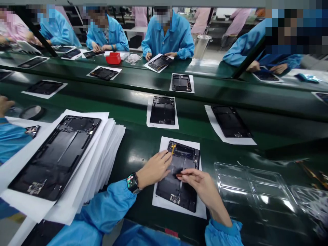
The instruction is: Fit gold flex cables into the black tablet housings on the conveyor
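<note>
A black tablet back housing [179, 177] lies slightly askew on a sheet of white paper [201, 209] in front of me. My left hand [155, 168] reaches over its left edge with fingers stretched out. Those fingertips are close to a yellow flex cable [173, 149] at the housing's upper left corner; whether they touch it I cannot tell. Above the middle of the housing, my right hand [198, 182] pinches a small reddish-brown strip [179, 175] between thumb and fingers. Part of the housing is hidden under both hands.
A tall stack of housings interleaved with paper [112, 136] stands at left. Clear plastic trays [246, 191] lie at right. More housings, such as one ahead [162, 110], rest on the green belt [123, 99]. Co-workers in blue [167, 37] sit opposite; another person's sleeve [12, 140] enters at left.
</note>
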`<state>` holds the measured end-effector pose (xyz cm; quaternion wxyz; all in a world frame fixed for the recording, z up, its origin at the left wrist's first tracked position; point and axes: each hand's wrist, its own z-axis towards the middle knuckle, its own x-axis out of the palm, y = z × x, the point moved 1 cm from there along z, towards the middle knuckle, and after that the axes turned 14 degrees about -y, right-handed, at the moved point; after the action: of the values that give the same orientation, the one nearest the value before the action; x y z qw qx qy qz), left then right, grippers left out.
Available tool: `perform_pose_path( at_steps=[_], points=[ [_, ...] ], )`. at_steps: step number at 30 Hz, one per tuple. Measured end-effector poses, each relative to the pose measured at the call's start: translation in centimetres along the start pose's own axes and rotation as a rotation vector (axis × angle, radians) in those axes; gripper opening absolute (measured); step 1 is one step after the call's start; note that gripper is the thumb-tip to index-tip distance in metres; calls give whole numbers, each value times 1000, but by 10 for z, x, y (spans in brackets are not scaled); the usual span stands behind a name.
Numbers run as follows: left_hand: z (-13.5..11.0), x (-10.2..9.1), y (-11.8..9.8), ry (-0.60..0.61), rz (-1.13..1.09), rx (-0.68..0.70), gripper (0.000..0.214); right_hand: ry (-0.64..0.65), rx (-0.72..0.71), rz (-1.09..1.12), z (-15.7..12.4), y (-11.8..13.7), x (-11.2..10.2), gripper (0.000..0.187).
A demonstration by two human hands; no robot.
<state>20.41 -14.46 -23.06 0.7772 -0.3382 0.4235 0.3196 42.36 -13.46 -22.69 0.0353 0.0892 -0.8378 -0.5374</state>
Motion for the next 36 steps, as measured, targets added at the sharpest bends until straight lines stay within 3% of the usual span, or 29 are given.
perform_pose_path(
  at_steps=[6,9,13,17,24,32,36],
  points=[
    [9,6,-6,6,73,-19,51,-82,-17,-18,-2,-18,1,43],
    [10,3,-6,13,74,-40,44,-153,-84,-131,-6,-17,-1,41],
    [4,-4,1,-5,-61,-40,42,-224,-379,-502,-7,2,4,26],
    [-3,-6,7,-42,-155,-108,59,-142,-670,-853,2,24,27,24],
    [-5,-10,6,-27,-225,-154,58,56,-677,-1297,13,43,63,21],
    [-9,-14,16,0,-248,-193,72,17,-696,-1352,9,39,73,17],
    [-12,-8,18,43,-186,-194,87,-44,-753,-1098,10,30,65,15]
  ],
)
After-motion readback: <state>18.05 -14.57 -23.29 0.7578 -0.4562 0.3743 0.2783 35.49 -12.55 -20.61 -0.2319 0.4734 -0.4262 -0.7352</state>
